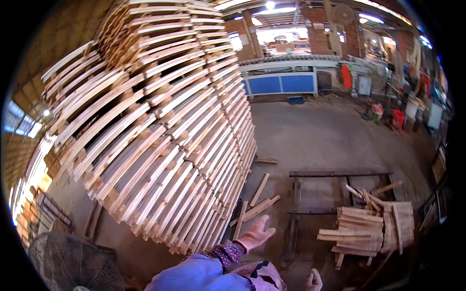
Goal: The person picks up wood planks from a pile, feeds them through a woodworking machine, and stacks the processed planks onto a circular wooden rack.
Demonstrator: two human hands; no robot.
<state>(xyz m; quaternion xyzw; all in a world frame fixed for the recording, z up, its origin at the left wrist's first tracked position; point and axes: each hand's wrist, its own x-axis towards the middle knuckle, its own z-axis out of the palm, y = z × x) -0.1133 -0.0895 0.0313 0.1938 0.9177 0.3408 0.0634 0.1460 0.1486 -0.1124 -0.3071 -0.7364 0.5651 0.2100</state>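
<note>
Left hand [256, 234] fingers spread, empty, near loose slats [255, 206]; right hand [313, 281] fingers unclear. Pallet stack [160, 131] left, slat pile [369, 228] right unstacked.

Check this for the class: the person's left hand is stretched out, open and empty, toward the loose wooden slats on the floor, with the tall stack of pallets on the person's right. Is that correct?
Not quite. In the head view the tall stack of pallets stands on the person's left, not the right. The rest holds: the left hand is stretched out, open and empty, toward the loose wooden slats on the floor.
</note>
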